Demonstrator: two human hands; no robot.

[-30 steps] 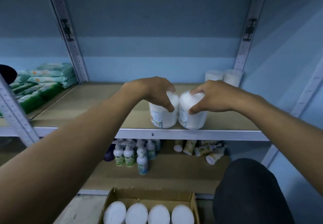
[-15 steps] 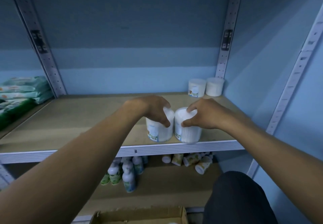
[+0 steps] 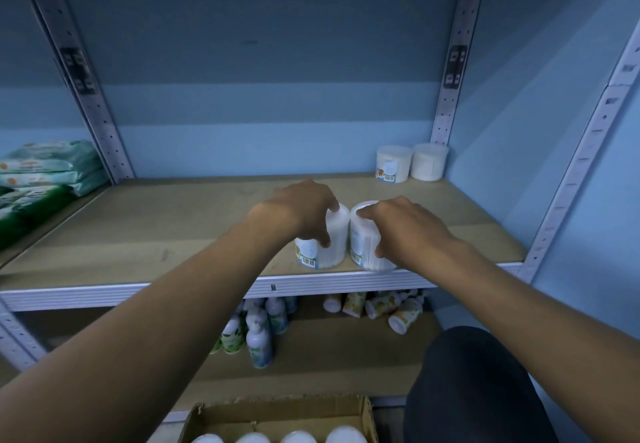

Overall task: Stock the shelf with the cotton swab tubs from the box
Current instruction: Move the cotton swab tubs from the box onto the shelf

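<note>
- So, closest to the camera is the cardboard box [image 3: 277,418] on the floor, with four white lids of more tubs [image 3: 298,437] poking up at the bottom edge, so there's plenty left to shelve
- a dark knee [image 3: 474,387] sits just right of the box
- next up, the lower shelf holds small bottles [image 3: 258,335] standing, and a few more [image 3: 381,307] tipped over to the right
- on the main shelf [image 3: 173,235], right at the front lip, two tubs stand side by side, about touching
- left hand [image 3: 304,214] has its fingers curled over the top and down the side of the left tub [image 3: 332,248]
- right hand [image 3: 398,228] is wrapped the same way round the right tub [image 3: 363,245], which sits very close to the shelf edge
- my guess: these are light, stiff plastic with smooth, slightly slippery sides, so grabbing from above around the lid rim looks like the sane hold, and squeezing hard isn't needed
- the lids could pop if you lift by them alone, hard to tell
- further back, in the right corner, two more tubs [image 3: 410,164] already stand by the wall
- way off left, green wipe packs [image 3: 45,172] are stacked
</note>
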